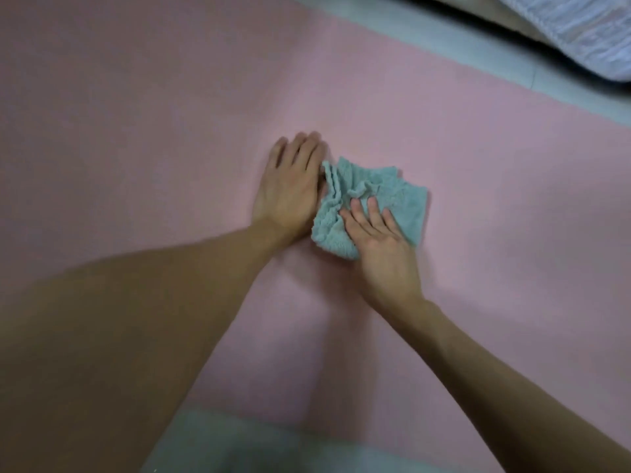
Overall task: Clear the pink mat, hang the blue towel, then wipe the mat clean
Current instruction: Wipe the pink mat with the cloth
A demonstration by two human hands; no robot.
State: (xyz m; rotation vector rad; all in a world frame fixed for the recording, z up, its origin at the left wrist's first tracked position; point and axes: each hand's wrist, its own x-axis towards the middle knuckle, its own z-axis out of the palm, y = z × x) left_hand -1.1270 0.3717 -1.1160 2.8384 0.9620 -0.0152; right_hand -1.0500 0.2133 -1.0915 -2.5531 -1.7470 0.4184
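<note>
1. Pressing left hand [290,189] flat on pink mat [136,97], just beside cloth [392,196]; grip wide, holding nothing.
2. Pressing right hand [379,240] onto bunched teal cloth, mid-mat; grip wide, fingers spread on top, not curled round it.
3. Judging clearing done, wiping under way; can't confirm towel hung, none in view.
4. Beyond mat: pale floor [444,56], then bedding [580,29] top right.

A home bedroom floor: pink mat [136,114] on pale tiles [461,63], bedding [580,32] at the edge.
</note>
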